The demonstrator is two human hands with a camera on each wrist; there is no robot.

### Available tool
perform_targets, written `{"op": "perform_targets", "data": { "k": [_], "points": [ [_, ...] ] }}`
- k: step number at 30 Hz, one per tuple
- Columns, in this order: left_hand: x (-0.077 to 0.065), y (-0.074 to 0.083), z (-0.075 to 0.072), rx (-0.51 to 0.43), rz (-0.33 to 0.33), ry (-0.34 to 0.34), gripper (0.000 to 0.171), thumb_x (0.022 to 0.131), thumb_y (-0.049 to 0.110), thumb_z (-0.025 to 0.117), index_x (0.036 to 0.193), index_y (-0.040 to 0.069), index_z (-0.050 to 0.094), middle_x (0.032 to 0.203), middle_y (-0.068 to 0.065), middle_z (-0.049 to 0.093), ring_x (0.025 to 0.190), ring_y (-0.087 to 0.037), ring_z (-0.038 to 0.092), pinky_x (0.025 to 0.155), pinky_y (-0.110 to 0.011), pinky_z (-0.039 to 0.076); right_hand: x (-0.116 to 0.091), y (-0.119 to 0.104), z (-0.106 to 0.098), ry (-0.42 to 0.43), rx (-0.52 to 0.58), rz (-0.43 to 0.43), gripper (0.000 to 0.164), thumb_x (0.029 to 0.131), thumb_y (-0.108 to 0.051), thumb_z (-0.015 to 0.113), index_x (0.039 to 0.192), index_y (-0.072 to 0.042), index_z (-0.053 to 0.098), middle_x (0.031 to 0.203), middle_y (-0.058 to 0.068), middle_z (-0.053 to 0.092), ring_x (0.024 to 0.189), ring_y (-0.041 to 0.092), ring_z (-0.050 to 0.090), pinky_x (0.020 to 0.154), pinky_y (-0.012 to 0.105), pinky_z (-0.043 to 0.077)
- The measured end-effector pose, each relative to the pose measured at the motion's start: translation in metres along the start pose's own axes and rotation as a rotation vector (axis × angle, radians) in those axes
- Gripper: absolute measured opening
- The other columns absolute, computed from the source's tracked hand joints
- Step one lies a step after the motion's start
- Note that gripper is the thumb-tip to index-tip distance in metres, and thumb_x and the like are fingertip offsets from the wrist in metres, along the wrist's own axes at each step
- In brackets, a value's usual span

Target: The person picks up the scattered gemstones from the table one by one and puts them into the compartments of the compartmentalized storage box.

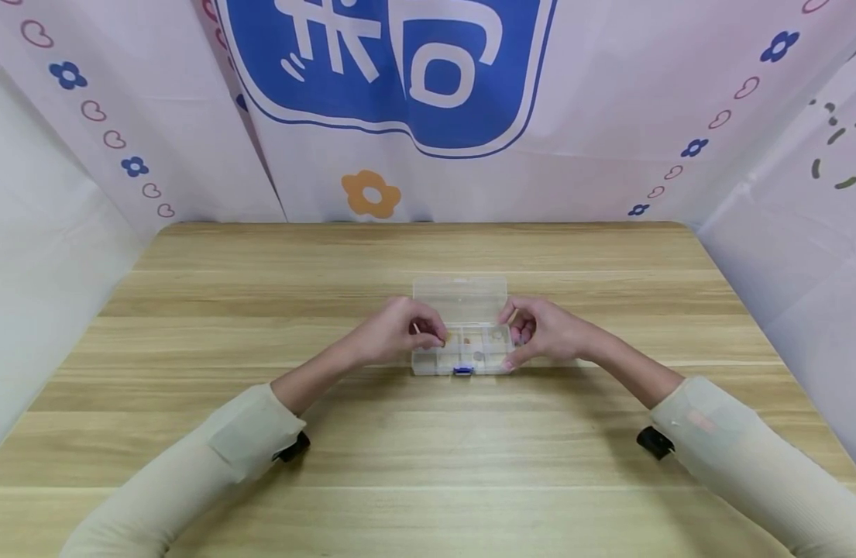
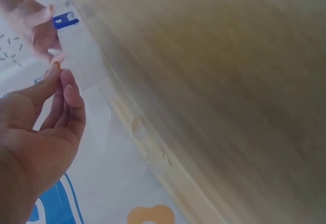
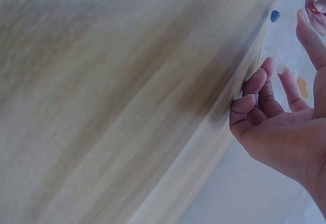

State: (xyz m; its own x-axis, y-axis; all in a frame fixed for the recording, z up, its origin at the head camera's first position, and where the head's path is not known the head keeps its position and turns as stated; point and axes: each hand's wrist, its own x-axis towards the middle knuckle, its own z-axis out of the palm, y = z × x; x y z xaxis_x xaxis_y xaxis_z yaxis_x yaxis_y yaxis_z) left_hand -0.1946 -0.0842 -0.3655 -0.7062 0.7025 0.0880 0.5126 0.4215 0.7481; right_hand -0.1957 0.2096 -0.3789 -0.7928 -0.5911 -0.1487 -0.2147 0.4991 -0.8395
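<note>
A clear plastic compartment box (image 1: pixel 425 366) lies on the table with its lid (image 1: pixel 459 292) raised at the back and a blue latch (image 1: pixel 463 371) at the front. My left hand (image 1: pixel 400 329) pinches a small orange-brown piece (image 2: pixel 57 65) between thumb and forefinger, just above the left part of the box; its exact kind is too small to tell. My right hand (image 1: pixel 549 332) grips the box's right end, thumb at the front corner and forefinger at the back one. Several tiny pieces lie in compartments, among them a reddish one (image 1: pixel 467 340) and a greyish one (image 1: pixel 479 356).
The box sits near the middle of a wood-grain table (image 1: pixel 428 465). A white printed cloth (image 1: pixel 581 178) hangs behind the table's far edge, and pale cloth also hangs at both sides. Black straps (image 1: pixel 654 442) show beneath the sleeves.
</note>
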Motion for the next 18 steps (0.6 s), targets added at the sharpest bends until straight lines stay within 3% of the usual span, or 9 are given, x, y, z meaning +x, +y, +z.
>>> {"op": "perform_targets", "data": {
  "k": [18],
  "points": [
    [0.0046, 0.0017, 0.0039, 0.069, 0.024, -0.01, 0.005, 0.093, 0.001, 0.076, 0.09, 0.004, 0.079, 0.088, -0.002, 0.076, 0.075, -0.007, 0.062, 0.069, -0.023, 0.054, 0.0008, 0.0014, 0.0007, 0.011, 0.005, 0.002, 0.053, 0.076, -0.003, 0.091, 0.115, 0.004, 0.057, 0.084, 0.012, 0.06, 0.075, 0.02, 0.053, 0.068, 0.024, 0.046]
  ]
}}
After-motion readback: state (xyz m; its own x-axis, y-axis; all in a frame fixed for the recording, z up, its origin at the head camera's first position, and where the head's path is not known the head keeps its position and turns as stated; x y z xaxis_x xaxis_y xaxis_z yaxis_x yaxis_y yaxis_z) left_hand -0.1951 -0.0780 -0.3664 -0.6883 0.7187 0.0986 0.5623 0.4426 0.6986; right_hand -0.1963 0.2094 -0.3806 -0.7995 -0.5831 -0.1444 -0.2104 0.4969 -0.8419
